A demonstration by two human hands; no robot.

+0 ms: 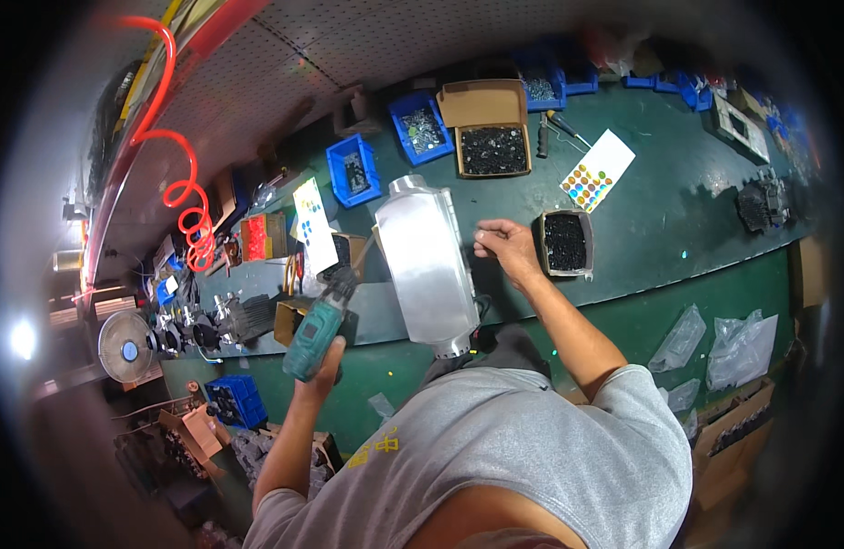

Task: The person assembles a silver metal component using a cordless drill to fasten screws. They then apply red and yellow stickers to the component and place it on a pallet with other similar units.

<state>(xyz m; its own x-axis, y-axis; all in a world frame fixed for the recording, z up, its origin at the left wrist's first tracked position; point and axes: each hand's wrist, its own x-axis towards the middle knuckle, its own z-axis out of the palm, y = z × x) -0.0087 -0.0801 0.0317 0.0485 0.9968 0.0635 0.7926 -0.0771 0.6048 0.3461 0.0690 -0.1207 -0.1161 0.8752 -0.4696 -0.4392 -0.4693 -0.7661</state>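
A teal cordless drill (310,340) is in my left hand (330,362), its dark chuck pointing up toward the bench. The fingers wrap round its grip. On the bench in front of me lies a silver metal housing (424,261), long and boxy, with a short round neck at its far end. My right hand (513,249) is just right of this housing, apart from it, with thumb and fingers pinched together. Whatever may be between those fingertips is too small to make out. Close by its right side stands a small open box (568,273) of small black parts.
Behind the housing stand a blue bin (356,198) of metal parts, another blue bin (426,156) and a lidded cardboard box (482,102) of dark hardware. A sticker sheet (612,154) lies at the right on the green bench (665,215). A red coiled hose (191,169) hangs at the left.
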